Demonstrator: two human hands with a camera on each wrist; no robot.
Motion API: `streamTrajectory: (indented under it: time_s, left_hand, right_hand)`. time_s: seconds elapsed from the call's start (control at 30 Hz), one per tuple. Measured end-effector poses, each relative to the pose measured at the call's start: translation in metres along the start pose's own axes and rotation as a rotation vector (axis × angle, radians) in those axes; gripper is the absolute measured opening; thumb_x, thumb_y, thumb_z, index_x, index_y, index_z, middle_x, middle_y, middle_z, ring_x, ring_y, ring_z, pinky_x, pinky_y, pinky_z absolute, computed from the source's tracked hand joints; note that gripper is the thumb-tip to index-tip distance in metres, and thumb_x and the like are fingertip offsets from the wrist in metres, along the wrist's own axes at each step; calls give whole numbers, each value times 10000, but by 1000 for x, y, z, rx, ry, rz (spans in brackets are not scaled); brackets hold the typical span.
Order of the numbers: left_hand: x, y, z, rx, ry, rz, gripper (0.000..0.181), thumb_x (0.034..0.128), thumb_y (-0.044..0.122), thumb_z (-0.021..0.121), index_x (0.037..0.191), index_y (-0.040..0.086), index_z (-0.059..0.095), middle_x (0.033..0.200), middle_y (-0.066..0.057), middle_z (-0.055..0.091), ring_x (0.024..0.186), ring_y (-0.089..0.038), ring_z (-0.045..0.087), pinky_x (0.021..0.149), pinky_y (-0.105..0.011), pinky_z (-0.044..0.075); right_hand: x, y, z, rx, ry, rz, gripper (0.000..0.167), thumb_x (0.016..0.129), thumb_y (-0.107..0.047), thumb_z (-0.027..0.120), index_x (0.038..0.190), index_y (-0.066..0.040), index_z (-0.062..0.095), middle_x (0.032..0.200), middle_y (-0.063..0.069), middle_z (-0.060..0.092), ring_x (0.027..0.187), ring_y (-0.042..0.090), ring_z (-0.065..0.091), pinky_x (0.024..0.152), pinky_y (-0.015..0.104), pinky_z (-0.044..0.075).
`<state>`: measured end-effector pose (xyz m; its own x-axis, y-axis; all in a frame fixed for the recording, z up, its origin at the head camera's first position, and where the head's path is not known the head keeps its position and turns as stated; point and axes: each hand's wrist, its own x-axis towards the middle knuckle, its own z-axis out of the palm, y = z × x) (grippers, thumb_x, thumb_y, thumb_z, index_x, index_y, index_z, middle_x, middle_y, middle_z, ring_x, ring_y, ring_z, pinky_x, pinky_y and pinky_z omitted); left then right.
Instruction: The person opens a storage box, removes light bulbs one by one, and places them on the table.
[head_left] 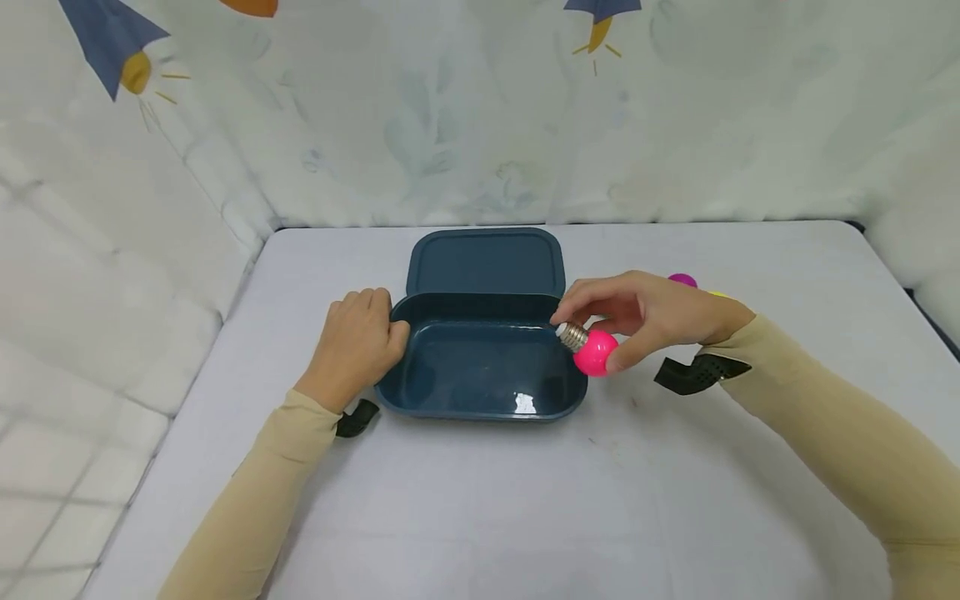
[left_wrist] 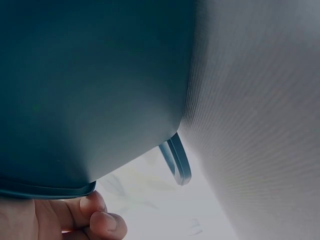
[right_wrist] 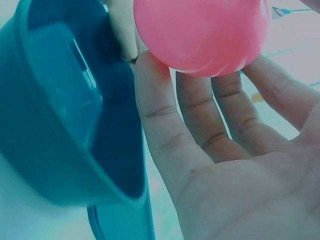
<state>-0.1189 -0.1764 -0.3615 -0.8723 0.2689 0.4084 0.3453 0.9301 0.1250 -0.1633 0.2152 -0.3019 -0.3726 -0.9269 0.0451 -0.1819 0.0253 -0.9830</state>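
Observation:
A dark blue rectangular box [head_left: 480, 358] stands on the table. My left hand [head_left: 356, 337] grips its left end, fingers curled at the rim; the left wrist view shows the fingertips against the box rim [left_wrist: 47, 191]. My right hand [head_left: 637, 312] holds a bright pink light bulb [head_left: 595, 353] above the box's right end. The bulb's silver screw base [head_left: 573, 336] points left toward the inside of the box. From the right wrist view, the round pink bulb [right_wrist: 200, 32] sits between the thumb and fingers.
A matching blue lid [head_left: 486, 262] lies directly behind the box. Partly hidden behind my right hand are a purple round thing [head_left: 683, 280] and a bit of something yellow [head_left: 717, 293]. A white cloth [head_left: 480, 508] covers the table, and a patterned curtain [head_left: 480, 117] hangs behind.

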Motion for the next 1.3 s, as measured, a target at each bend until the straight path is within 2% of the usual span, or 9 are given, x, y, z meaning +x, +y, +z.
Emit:
streamTrajectory:
  time_s: [0.07,0.2,0.37,0.5,0.63,0.9,1.3]
  left_hand:
    - [-1,-1,-1,-3,4,3,167,837,103,438,688,76,369,629,-56,315,545,-264,313,571,-330,195]
    - [-2,-3,-5,-12,-7,-11,161,832,105,439,689,79,369,628,-56,323,549,-266,324,574,-335,211]
    - [-5,-7,-9,-23,-21,-25,163,834,101,439,690,84,363,630,-56,320,554,-266,318,575,-339,210]
    - [-8,-10,-12,-27,-20,-25,169,835,94,435,685,89,355,627,-50,305,546,-254,293,568,-335,197]
    - [-10,-12,-13,-26,-24,-28,170,838,94,433,687,90,355,631,-46,301,550,-249,288,571,-335,194]
    - [-11,-12,-14,-21,-22,-23,159,835,97,431,689,85,368,630,-45,306,549,-251,295,565,-336,199]
    - [-10,-13,-14,-26,-44,-30,165,848,99,425,694,85,369,633,-48,312,554,-249,300,566,-332,203]
  right_hand:
    - [-6,1,0,-3,21,-16,543,853,117,690,1368,108,519,1334,185,563,1244,293,563,948,366,600]
    - [-17,2,1,8,83,-37,538,848,142,679,1365,84,542,1341,210,557,1256,285,557,961,358,596]
    - [-31,5,0,-7,157,-74,556,831,187,661,1366,89,545,1313,174,573,1235,278,559,935,331,599]
    - [-44,5,0,-26,258,-32,568,832,192,665,1376,78,546,1317,204,565,1221,299,582,969,297,579]
    - [-59,5,-2,-37,361,15,582,832,200,661,1388,97,523,1323,210,554,1195,296,585,943,284,585]
    - [-95,23,-10,-24,479,59,611,862,219,614,1439,67,482,1417,99,532,1254,145,579,843,262,619]
    - [-138,43,-20,-191,698,221,613,897,115,671,1473,18,483,1394,32,557,1209,71,608,805,206,602]
